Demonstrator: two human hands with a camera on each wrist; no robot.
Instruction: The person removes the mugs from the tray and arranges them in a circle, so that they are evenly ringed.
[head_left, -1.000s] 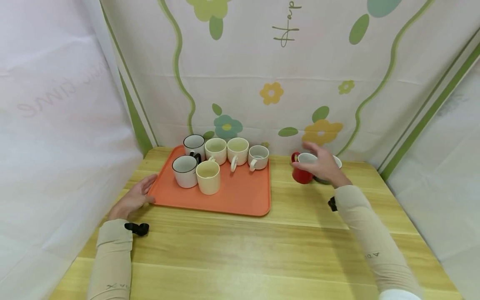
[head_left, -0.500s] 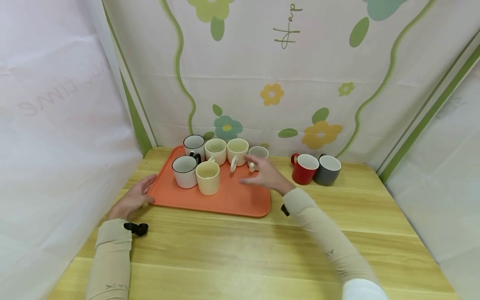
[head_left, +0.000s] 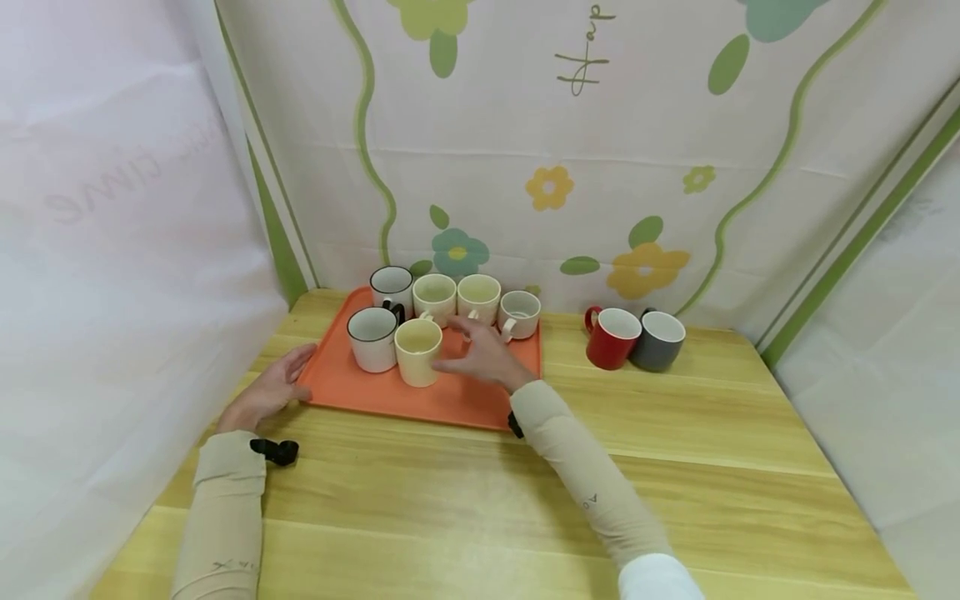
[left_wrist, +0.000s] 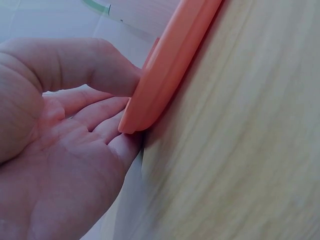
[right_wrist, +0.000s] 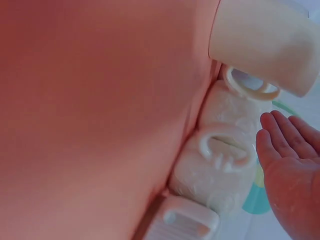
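My left hand [head_left: 268,389] grips the left edge of an orange tray [head_left: 465,402] near its front corner; in the left wrist view the thumb and fingers meet the tray rim [left_wrist: 162,75]. My right hand [head_left: 482,357] hovers over the tray with spread fingers, just right of a pale yellow mug [head_left: 418,367], holding nothing. In the right wrist view its fingers [right_wrist: 282,135] are straight. Left of the yellow mug stands a white mug [head_left: 372,350] with a black rim. Behind are another black-rimmed mug [head_left: 392,287], cream mugs [head_left: 434,298] and a small white cup [head_left: 520,315].
Right of the tray, a red mug [head_left: 611,343] and a grey mug [head_left: 657,346] stand side by side on the wooden table [head_left: 450,500]. A flower-printed cloth [head_left: 480,125] rises behind the table, and white cloth [head_left: 127,292] hangs at the sides.
My right hand has moved left from above the red and grey mugs, over the tray, to beside the yellow mug. The left hand stays at the tray edge; the mugs have not moved.
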